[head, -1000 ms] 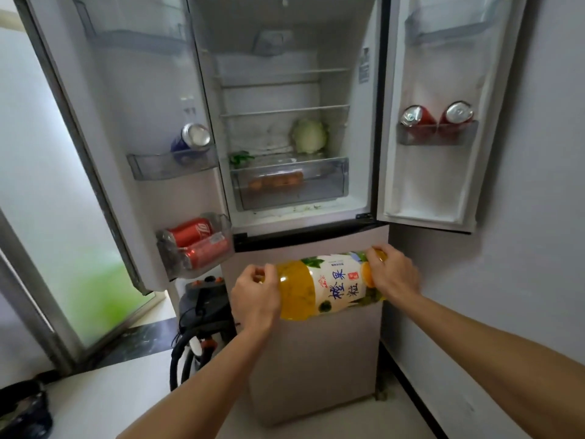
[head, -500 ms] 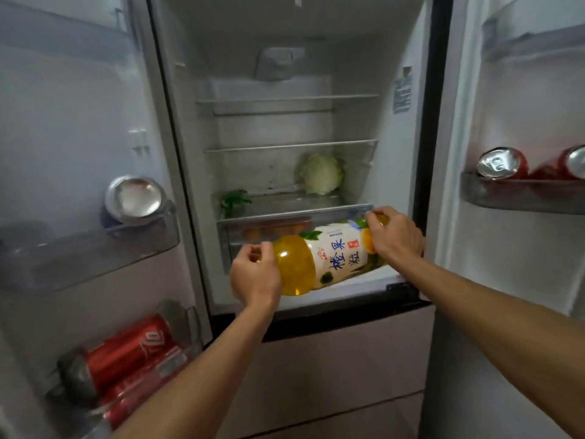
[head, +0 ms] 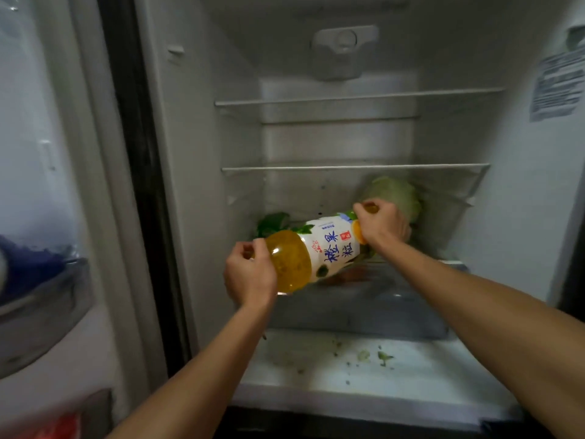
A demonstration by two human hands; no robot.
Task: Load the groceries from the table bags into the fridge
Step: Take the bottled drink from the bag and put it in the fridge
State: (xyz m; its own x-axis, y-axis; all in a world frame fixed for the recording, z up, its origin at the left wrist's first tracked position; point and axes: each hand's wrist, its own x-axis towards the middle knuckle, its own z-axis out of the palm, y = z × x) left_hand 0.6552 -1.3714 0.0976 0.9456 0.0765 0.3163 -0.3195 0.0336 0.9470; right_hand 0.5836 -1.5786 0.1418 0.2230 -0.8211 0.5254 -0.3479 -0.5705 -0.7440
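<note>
A large orange juice bottle with a white label lies sideways inside the open fridge, just above the clear crisper drawer. My left hand grips its bottom end. My right hand grips its neck end, close to a pale green cabbage on the lowest shelf. Leafy greens lie behind the bottle at the left. Something orange shows dimly inside the drawer.
Two wire shelves above stand bare. The left door bin holds a blue can, and red cans show at the bottom left. Green crumbs lie on the fridge floor in front of the drawer.
I have moved closer to the fridge. Both hands have carried the bottle up and inward, from in front of the lower drawer panel to above the crisper drawer.
</note>
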